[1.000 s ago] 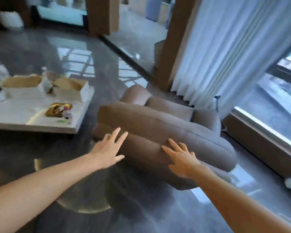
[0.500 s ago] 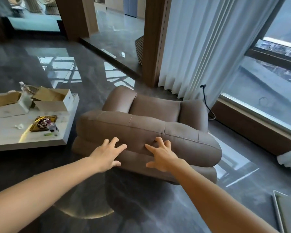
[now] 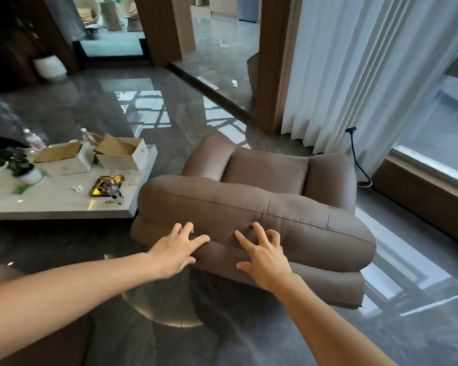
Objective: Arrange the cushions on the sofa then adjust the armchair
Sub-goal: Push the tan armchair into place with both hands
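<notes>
A low brown leather armchair (image 3: 275, 207) stands on the glossy grey floor, seen from behind, its seat facing away toward the curtain. My left hand (image 3: 175, 249) lies on the lower back of the chair with its fingertips pushed into the crease between the two padded rolls. My right hand (image 3: 265, 254) is beside it on the same crease, fingers curled and digging into the padding. No sofa or cushions are in view.
A low white coffee table (image 3: 50, 204) with open boxes (image 3: 64, 159), a potted plant (image 3: 13, 159) and a gold tray sits close to the chair's left. White curtains (image 3: 368, 62), a black cable (image 3: 354, 154) and a window ledge (image 3: 421, 186) lie right, beyond the chair.
Both hands have gone from hovering with spread fingers to pressing into the chair's back. The view has swung so the chair now sits squarer in front of me.
</notes>
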### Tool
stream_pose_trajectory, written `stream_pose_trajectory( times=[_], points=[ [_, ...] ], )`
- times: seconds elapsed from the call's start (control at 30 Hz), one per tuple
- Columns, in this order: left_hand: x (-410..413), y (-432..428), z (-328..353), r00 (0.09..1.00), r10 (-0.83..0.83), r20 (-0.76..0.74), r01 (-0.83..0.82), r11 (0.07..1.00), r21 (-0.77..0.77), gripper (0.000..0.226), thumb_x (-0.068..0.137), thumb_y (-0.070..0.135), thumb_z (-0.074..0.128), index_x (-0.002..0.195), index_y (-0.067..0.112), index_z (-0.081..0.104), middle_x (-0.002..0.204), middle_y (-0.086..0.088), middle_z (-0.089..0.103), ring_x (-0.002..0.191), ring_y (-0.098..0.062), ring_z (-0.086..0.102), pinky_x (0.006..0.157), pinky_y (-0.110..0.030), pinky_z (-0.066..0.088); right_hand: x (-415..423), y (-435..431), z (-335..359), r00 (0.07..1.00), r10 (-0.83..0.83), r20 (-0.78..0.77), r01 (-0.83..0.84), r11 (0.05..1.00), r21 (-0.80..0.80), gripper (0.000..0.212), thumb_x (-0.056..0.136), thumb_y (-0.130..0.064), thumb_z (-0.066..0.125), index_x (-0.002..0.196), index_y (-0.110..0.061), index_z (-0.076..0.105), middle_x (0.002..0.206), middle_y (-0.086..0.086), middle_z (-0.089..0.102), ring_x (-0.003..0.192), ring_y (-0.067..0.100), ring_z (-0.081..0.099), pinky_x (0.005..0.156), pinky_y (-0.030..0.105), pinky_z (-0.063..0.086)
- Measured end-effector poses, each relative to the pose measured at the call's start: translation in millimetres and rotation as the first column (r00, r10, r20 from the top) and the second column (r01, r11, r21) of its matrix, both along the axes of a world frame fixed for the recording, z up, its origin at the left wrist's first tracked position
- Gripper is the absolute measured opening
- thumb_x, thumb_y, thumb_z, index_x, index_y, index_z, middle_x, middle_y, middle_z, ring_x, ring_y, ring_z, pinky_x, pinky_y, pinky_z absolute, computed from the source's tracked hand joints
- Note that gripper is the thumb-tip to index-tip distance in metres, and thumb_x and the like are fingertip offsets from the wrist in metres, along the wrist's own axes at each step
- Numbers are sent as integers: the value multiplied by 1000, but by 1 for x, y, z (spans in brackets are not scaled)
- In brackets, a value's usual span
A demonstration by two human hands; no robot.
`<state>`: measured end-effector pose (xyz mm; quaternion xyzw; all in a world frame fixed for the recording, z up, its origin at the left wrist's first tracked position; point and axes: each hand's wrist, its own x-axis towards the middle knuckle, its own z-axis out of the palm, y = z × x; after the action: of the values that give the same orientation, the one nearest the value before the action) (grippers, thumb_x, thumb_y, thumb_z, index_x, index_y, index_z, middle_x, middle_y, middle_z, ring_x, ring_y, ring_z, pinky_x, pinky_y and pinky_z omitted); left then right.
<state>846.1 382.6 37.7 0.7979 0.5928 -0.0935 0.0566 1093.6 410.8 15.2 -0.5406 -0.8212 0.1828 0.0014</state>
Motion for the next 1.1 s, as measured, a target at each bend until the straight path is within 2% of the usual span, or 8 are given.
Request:
stream_pose_trajectory(
  times=[0.23,0.37,0.47,0.67,0.73,0.83,0.93,1.1],
  points=[
    [64,-7,-5,995,100,-4,-99,993,64,55,90,35,60,135,39,29,125,-6,34,112,-29,37,71,-42,55,65,15,-1,994,105,-12,-104,992,71,75,89,-49,58,147,-44,12,161,-1,-1,137,36,4,105,61,38],
    [102,-16,-10,992,130,2,-130,989,64,55,89,41,59,137,40,30,126,-5,35,112,-27,37,70,-39,55,109,17,5,988,154,-26,-150,983,105,71,87,-49,61,145,-44,19,160,0,6,135,35,9,94,55,48],
    [134,-21,-9,992,124,-14,-122,989,79,55,89,47,58,137,39,32,128,-5,38,109,-26,39,73,-37,54,141,17,6,982,185,-25,-181,977,111,70,88,-47,60,146,-43,20,161,0,7,136,35,10,94,53,50],
    [197,-31,-9,990,123,-73,-115,988,101,64,69,51,78,126,33,54,117,-9,59,88,-27,57,63,-35,58,201,25,4,968,249,-25,-246,965,91,71,87,-47,62,146,-44,23,162,0,8,138,35,10,98,54,49],
    [220,-32,-17,986,150,-68,-141,983,120,66,67,50,80,126,33,55,118,-9,61,87,-28,57,65,-36,58,222,33,7,957,290,-7,-287,952,107,73,81,-47,70,144,-43,33,160,3,21,137,39,22,92,54,54],
    [256,-26,-22,974,220,-50,-212,969,129,68,67,49,79,128,34,53,121,-10,59,88,-29,56,68,-37,57,256,52,8,941,339,12,-338,934,116,78,67,-46,83,136,-36,50,150,9,44,125,43,46,77,52,61],
    [301,-11,-15,957,290,-19,-287,953,101,67,67,48,81,126,35,54,120,-10,60,87,-28,55,69,-39,58,296,75,5,912,409,-6,-407,909,83,83,65,-44,85,138,-38,47,154,6,38,127,38,43,76,49,61],
    [371,25,-1,940,340,-37,-337,939,63,66,63,54,81,122,36,56,114,-6,62,83,-25,57,62,-34,57,353,132,6,882,471,-18,-469,881,62,94,47,-38,93,132,-38,54,153,4,41,122,35,41,73,50,61]
  ],
)
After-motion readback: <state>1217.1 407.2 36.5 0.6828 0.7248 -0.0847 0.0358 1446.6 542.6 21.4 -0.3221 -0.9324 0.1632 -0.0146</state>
